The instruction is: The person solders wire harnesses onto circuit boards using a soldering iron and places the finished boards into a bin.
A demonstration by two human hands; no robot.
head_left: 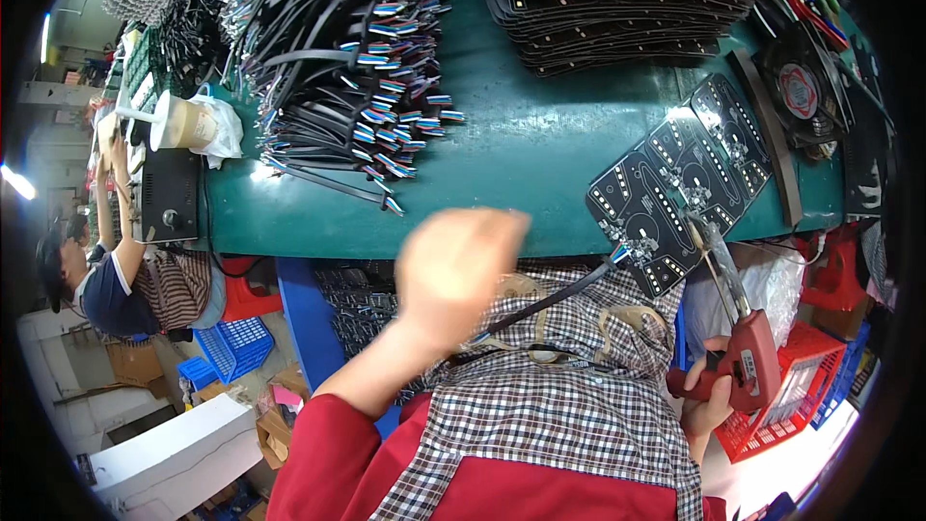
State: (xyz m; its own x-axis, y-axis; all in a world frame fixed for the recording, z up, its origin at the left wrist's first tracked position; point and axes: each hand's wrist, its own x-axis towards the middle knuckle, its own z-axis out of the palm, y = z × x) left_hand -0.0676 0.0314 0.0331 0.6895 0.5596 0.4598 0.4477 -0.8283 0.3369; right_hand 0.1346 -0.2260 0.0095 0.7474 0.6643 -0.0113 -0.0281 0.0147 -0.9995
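My right hand (709, 403) is closed around the handle of a red soldering gun (750, 367). The gun's metal tip points up and meets or hovers just over the lower right part of a black circuit board (666, 183); I cannot tell which. The board lies slanted at the front edge of the table. A flat black cable (555, 301) with colored wire ends is at the board's lower left corner and hangs down over my checked apron. My left hand (461, 275) is raised left of the board, smeared by motion, so its fingers cannot be made out.
A heap of black cables (338, 68) with striped wire ends covers the left of the green table (502, 174). Stacked black boards (617, 10) stand behind. A dark bar (767, 135) and a fan (801, 87) sit at right. A cup (178, 123) stands left, near another person (125, 280).
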